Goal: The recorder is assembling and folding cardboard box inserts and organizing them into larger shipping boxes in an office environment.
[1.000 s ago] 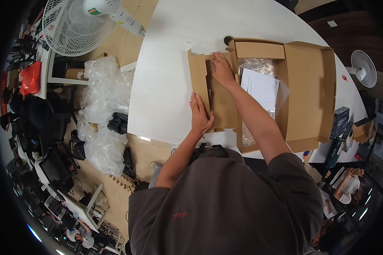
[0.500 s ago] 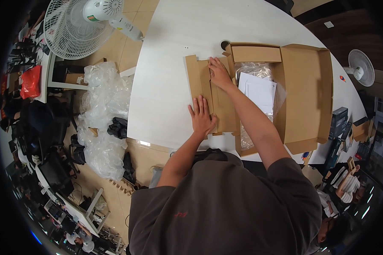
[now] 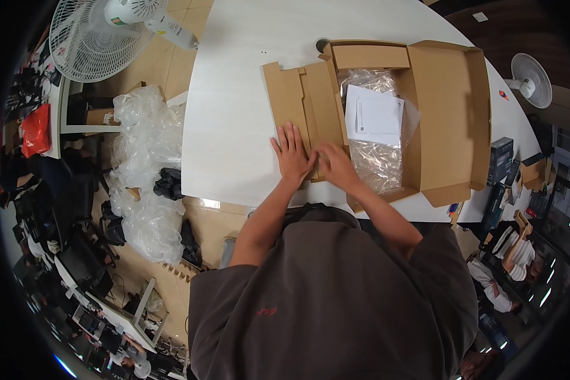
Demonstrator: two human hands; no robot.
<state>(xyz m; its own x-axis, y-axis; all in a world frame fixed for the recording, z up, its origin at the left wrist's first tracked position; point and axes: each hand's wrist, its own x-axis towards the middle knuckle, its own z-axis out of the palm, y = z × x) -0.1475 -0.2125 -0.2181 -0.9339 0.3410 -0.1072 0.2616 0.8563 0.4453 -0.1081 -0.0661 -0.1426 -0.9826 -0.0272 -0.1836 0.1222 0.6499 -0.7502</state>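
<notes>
- At the near end of the tan cardboard piece [image 3: 322,109], both hands cover its edge, so the fold there is hard to make out.
- Left hand [image 3: 292,158]: flat on the cardboard, fingers slightly spread.
- Right hand [image 3: 337,166]: fingers bent down beside the left thumb, blurred; I can't tell if they pinch anything.
- Cardboard piece lies on the white table [image 3: 231,126], left of the open box [image 3: 448,120]; I can't tell if they touch.
- White papers [image 3: 375,116] hide part of the clear plastic [image 3: 377,163] inside the box.
- Dark shirt [image 3: 335,297] blocks my view of the table's near edge.
- Large fan [image 3: 101,41], upper left, cut off by the frame.
</notes>
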